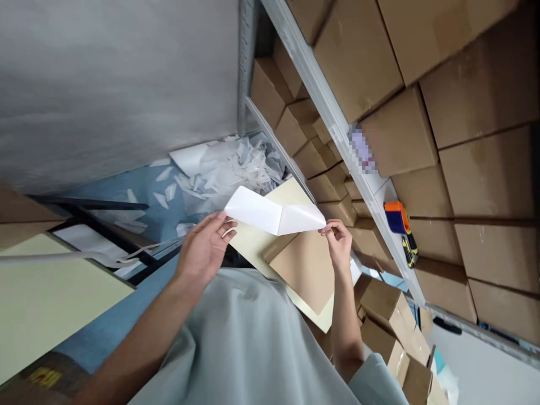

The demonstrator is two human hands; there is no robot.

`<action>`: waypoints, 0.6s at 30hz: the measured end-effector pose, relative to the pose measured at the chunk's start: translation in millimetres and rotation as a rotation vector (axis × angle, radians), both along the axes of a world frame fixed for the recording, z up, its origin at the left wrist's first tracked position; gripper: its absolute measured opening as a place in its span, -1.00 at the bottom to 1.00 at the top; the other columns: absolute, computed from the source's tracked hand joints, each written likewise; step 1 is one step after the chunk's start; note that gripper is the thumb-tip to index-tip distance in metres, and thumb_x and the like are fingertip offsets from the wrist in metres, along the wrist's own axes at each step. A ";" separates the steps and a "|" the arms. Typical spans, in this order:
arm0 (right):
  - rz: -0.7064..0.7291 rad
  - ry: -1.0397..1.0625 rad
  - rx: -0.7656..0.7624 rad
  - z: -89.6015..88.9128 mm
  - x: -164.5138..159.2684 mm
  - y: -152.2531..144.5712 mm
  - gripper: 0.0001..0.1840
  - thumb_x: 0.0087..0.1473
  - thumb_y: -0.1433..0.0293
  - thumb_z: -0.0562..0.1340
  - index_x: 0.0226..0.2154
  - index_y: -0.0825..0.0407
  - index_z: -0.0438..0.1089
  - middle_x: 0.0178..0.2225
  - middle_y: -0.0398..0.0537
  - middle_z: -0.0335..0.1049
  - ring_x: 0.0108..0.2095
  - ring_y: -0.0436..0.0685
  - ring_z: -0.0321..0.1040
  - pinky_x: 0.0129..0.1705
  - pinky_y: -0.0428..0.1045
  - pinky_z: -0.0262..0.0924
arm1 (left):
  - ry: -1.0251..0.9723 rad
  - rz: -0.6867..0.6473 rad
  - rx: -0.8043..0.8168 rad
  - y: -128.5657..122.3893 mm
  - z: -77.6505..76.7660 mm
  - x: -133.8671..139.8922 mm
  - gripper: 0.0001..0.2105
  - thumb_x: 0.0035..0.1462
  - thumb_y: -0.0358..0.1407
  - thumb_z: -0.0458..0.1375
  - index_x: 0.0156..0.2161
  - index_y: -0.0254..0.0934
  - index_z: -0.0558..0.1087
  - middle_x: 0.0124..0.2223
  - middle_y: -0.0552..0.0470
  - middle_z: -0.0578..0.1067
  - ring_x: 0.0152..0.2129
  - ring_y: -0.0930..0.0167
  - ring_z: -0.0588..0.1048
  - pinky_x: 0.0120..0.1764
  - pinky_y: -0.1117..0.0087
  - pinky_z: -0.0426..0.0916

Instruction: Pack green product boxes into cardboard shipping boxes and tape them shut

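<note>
A white sheet of paper [257,209] with a crease down its middle stretches between my two hands. My left hand [206,242] pinches its left end between thumb and fingers. At the opposite end, my right hand [337,239] grips the corner with its fingertips. The paper is held up above a brown cardboard box [304,270], which lies on a pale yellow board [248,239]. Part of the board is hidden behind the paper, the box and my clothing.
Crumpled white paper scraps [248,166] lie on the blue floor [122,185] by the grey wall. Metal shelving [333,124] stacked with cardboard boxes [400,135] rises at right; an orange and blue tape dispenser [395,217] and yellow-black cutter [407,251] sit on its ledge. A pale green tabletop [54,298] is at left.
</note>
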State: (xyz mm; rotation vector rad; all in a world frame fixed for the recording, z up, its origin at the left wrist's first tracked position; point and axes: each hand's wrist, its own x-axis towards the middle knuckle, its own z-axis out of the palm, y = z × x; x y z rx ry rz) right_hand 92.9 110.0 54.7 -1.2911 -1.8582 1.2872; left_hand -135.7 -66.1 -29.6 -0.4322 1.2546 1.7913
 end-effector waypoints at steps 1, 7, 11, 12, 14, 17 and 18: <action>0.022 -0.002 -0.018 -6.0 -16.1 12.0 -0.82 0.12 0.26 0.34 -0.43 -0.02 0.43 -0.36 -0.13 0.44 -0.34 0.08 0.48 -0.21 0.00 0.42 | -0.016 0.095 -0.017 -7.3 -2.5 -7.7 -0.57 -0.14 -0.10 0.58 -0.29 -0.22 0.49 -0.32 0.09 0.62 -0.32 0.43 0.57 -0.22 0.40 0.43; 0.096 0.059 -0.143 -56.4 -140.0 82.6 -0.78 0.09 0.18 0.35 -0.35 -0.02 0.40 -0.46 -0.22 0.46 -0.57 -0.02 0.39 -0.49 -0.12 0.33 | 0.053 0.432 -0.104 -54.3 0.6 -30.6 -0.56 -0.24 -0.12 0.63 -0.30 -0.22 0.56 -0.40 0.14 0.57 -0.42 0.49 0.52 -0.29 0.48 0.45; 0.164 0.019 -0.195 -83.1 -226.9 110.6 -0.74 0.21 0.17 0.35 -0.21 0.02 0.48 -0.22 -0.02 0.64 -0.45 0.03 0.55 -0.39 -0.08 0.47 | 0.164 0.419 -0.171 -74.5 8.6 -23.3 -0.52 -0.22 -0.01 0.62 -0.28 -0.25 0.61 -0.42 0.13 0.57 -0.47 0.48 0.51 -0.32 0.45 0.49; 0.184 -0.006 -0.225 -87.3 -243.3 114.1 -0.69 0.24 0.17 0.35 -0.09 0.05 0.51 -0.07 0.07 0.65 -0.39 0.05 0.60 -0.33 -0.05 0.52 | 0.190 0.399 -0.203 -76.9 10.2 -20.0 -0.51 -0.19 0.02 0.61 -0.25 -0.26 0.63 -0.39 0.11 0.60 -0.47 0.47 0.52 -0.31 0.43 0.51; 0.218 -0.074 -0.282 -93.0 -264.8 117.0 -0.50 0.28 0.16 0.38 0.16 0.08 0.49 0.15 0.19 0.58 -0.24 0.13 0.67 -0.22 0.03 0.58 | 0.255 0.343 -0.262 -79.0 13.2 -13.0 -0.49 -0.11 0.07 0.57 -0.19 -0.27 0.67 -0.32 0.04 0.67 -0.46 0.44 0.56 -0.26 0.37 0.56; 0.284 -0.156 -0.323 -96.0 -263.5 110.5 -0.43 0.29 0.12 0.41 0.23 0.08 0.51 0.16 0.19 0.59 -0.12 0.19 0.69 -0.08 0.08 0.59 | 0.387 0.214 -0.278 -78.0 16.9 -3.4 -0.46 0.01 0.16 0.50 -0.12 -0.26 0.68 -0.19 -0.05 0.74 -0.38 0.36 0.64 -0.14 0.26 0.62; 0.321 -0.167 -0.329 -95.6 -254.5 105.3 -0.47 0.29 0.10 0.42 0.17 0.06 0.56 0.11 0.15 0.62 -0.11 0.19 0.69 -0.06 0.08 0.58 | 0.430 0.171 -0.270 -77.0 17.9 -0.4 -0.45 0.04 0.18 0.47 -0.10 -0.26 0.68 -0.17 -0.07 0.75 -0.35 0.33 0.65 -0.10 0.23 0.64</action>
